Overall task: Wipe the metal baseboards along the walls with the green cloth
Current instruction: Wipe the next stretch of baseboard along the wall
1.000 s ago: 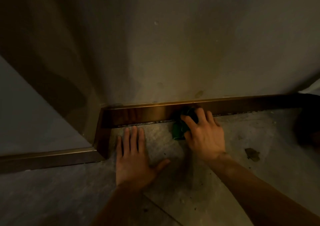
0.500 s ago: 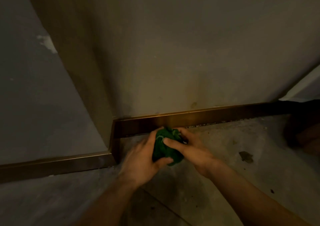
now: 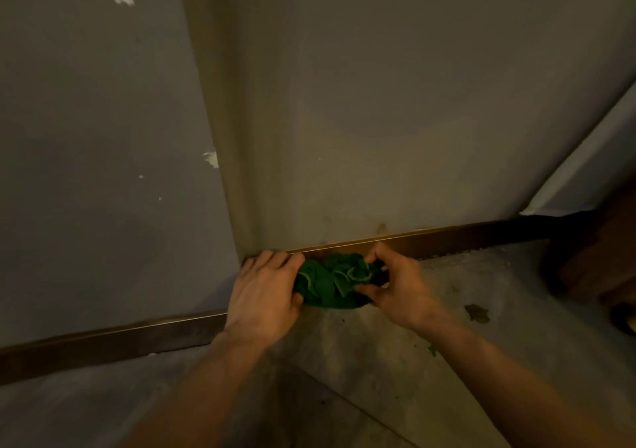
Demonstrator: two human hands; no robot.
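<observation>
Fingers (image 3: 275, 258) of the left hand (image 3: 263, 296) curled over one end of the bunched green cloth (image 3: 332, 284), thumb tucked under it, while the right hand (image 3: 399, 286) pinched the other end between thumb and bent fingertips. Both hands held the cloth between them, low in front of the metal baseboard (image 3: 457, 239) at the foot of the far wall, close to the corner; whether it touched the metal could not be told. A second baseboard (image 3: 113, 337) ran along the left wall. Dark debris (image 3: 476, 312) lay on the concrete floor (image 3: 361, 361) to the right.
</observation>
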